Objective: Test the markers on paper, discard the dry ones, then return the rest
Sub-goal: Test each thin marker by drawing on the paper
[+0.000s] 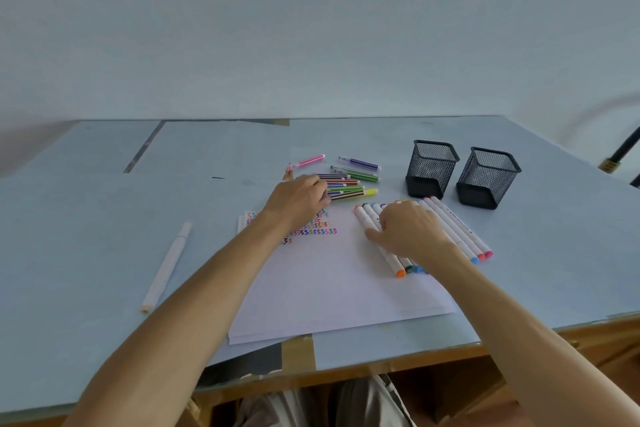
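Note:
A stack of white paper (329,288) lies in the middle of the table, with coloured zigzag test marks (318,230) near its top. Beyond it lies a pile of thin coloured markers (349,188); my left hand (298,201) curls its fingers round the left ends of several of them. A pink marker (310,160) and a purple one (360,163) lie loose behind the pile. A row of thick white markers (460,236) lies on the paper's right edge; my right hand (412,229) rests on top of that row, thumb stretched out to the left.
Two black mesh pen cups (431,168) (486,177) stand at the back right, nothing visible in them. One white marker (166,267) lies alone on the left of the blue-grey table (86,218). The table's front edge runs just below the paper.

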